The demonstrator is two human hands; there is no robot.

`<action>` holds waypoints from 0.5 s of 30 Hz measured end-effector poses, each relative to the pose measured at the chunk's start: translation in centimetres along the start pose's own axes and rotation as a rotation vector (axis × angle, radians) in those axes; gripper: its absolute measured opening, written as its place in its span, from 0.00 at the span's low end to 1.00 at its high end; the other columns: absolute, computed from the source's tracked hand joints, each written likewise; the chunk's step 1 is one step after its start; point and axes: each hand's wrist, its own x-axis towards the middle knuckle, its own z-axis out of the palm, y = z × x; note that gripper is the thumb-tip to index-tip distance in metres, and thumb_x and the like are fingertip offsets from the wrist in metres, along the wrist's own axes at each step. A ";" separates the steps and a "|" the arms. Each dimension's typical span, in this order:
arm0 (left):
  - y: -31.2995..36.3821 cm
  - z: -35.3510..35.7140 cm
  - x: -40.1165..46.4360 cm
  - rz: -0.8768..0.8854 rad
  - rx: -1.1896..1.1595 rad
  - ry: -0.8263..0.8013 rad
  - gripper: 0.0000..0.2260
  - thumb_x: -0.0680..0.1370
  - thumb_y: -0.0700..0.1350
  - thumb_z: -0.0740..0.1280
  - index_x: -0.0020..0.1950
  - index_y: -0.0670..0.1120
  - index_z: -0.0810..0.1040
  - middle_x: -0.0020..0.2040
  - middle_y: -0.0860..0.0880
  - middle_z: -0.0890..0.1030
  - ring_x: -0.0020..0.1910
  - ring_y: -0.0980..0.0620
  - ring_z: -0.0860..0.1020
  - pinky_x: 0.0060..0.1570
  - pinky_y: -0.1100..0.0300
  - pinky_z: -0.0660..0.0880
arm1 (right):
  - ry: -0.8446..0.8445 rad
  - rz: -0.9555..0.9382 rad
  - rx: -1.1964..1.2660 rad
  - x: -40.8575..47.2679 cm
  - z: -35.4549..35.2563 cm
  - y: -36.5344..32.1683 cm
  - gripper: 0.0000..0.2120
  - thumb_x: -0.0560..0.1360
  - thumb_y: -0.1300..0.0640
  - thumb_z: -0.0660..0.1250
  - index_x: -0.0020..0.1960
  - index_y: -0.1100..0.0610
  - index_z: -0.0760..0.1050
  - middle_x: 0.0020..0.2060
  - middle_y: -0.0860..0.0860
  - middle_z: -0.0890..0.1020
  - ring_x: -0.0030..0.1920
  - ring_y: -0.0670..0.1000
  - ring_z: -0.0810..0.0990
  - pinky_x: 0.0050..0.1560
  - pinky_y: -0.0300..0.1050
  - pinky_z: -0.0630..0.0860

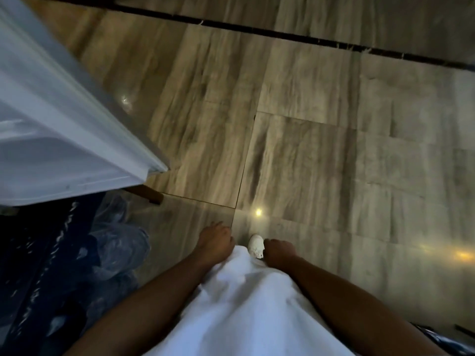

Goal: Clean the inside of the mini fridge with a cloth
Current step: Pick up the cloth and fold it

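You stand on a glossy, grey-brown tiled floor (295, 119) in a dim room. The white mini fridge (51, 129) juts in at upper left, well apart from your hands. Crumpled plastic bags (113, 242) lie below it. Your left hand (214, 242) is loosely curled, holding nothing; your right hand (279, 253) is closed around a white cloth (256, 245).

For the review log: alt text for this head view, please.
Looking down, a person's left hand and right hand rest at the hem of a white garment above a white shoe on glossy tile floor; a white fridge corner sits left.
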 end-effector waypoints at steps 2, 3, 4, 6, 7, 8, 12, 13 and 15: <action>1.4 -0.9 2.0 -0.007 0.012 -0.014 0.14 0.78 0.49 0.58 0.53 0.45 0.81 0.55 0.46 0.81 0.55 0.46 0.78 0.52 0.55 0.72 | 0.003 0.006 0.031 0.8 -1.2 1.3 0.14 0.79 0.49 0.58 0.60 0.55 0.73 0.59 0.55 0.81 0.57 0.59 0.81 0.48 0.49 0.71; 1.8 -1.2 3.0 -0.019 -0.003 -0.027 0.15 0.78 0.49 0.58 0.55 0.45 0.81 0.56 0.46 0.81 0.56 0.46 0.78 0.53 0.54 0.73 | 0.003 0.007 0.045 1.3 -2.0 1.8 0.13 0.79 0.50 0.58 0.59 0.55 0.73 0.58 0.55 0.81 0.56 0.59 0.81 0.47 0.48 0.70; 1.9 -1.5 3.9 -0.042 -0.029 -0.044 0.15 0.78 0.49 0.58 0.56 0.45 0.80 0.57 0.46 0.81 0.56 0.45 0.79 0.53 0.54 0.73 | -0.001 0.010 0.052 2.0 -2.7 2.3 0.12 0.79 0.51 0.58 0.58 0.55 0.73 0.58 0.55 0.82 0.56 0.59 0.81 0.45 0.48 0.69; 1.7 -2.0 5.8 -0.065 -0.130 -0.020 0.16 0.76 0.50 0.58 0.51 0.43 0.81 0.53 0.43 0.82 0.52 0.43 0.80 0.51 0.53 0.75 | -0.004 -0.004 0.059 3.7 -4.5 2.8 0.12 0.79 0.51 0.58 0.58 0.56 0.73 0.58 0.55 0.82 0.56 0.59 0.81 0.45 0.47 0.67; 1.4 -2.0 6.6 -0.059 -0.147 -0.017 0.17 0.75 0.50 0.58 0.46 0.40 0.82 0.48 0.41 0.83 0.47 0.41 0.82 0.47 0.53 0.76 | -0.002 -0.013 0.054 4.5 -5.4 2.8 0.13 0.80 0.51 0.58 0.59 0.56 0.73 0.58 0.55 0.81 0.57 0.59 0.81 0.46 0.47 0.67; 0.9 -2.2 8.0 -0.057 -0.154 0.001 0.20 0.73 0.52 0.56 0.41 0.39 0.82 0.43 0.40 0.83 0.43 0.40 0.82 0.43 0.53 0.76 | -0.005 -0.021 0.048 5.5 -6.7 2.9 0.13 0.80 0.51 0.58 0.59 0.56 0.73 0.58 0.56 0.81 0.57 0.59 0.80 0.46 0.47 0.68; -0.2 -5.6 14.3 -0.111 -0.217 0.000 0.26 0.74 0.55 0.52 0.47 0.38 0.82 0.48 0.37 0.84 0.48 0.38 0.81 0.49 0.50 0.75 | 0.001 -0.036 0.013 10.1 -12.3 2.8 0.14 0.81 0.51 0.56 0.59 0.56 0.73 0.58 0.56 0.81 0.56 0.58 0.80 0.49 0.47 0.70; -0.5 -7.0 15.9 -0.115 -0.220 -0.009 0.25 0.75 0.55 0.52 0.49 0.40 0.82 0.50 0.39 0.83 0.50 0.38 0.81 0.50 0.50 0.75 | 0.010 -0.038 0.006 11.2 -14.1 2.7 0.14 0.81 0.50 0.56 0.59 0.56 0.73 0.58 0.56 0.81 0.56 0.58 0.80 0.48 0.47 0.70; -1.4 -9.5 18.4 -0.142 -0.200 -0.056 0.20 0.78 0.54 0.55 0.52 0.44 0.81 0.53 0.42 0.82 0.52 0.42 0.80 0.51 0.51 0.75 | 0.032 -0.036 -0.012 13.4 -17.8 1.9 0.14 0.81 0.49 0.56 0.59 0.56 0.74 0.58 0.56 0.80 0.56 0.57 0.80 0.48 0.46 0.69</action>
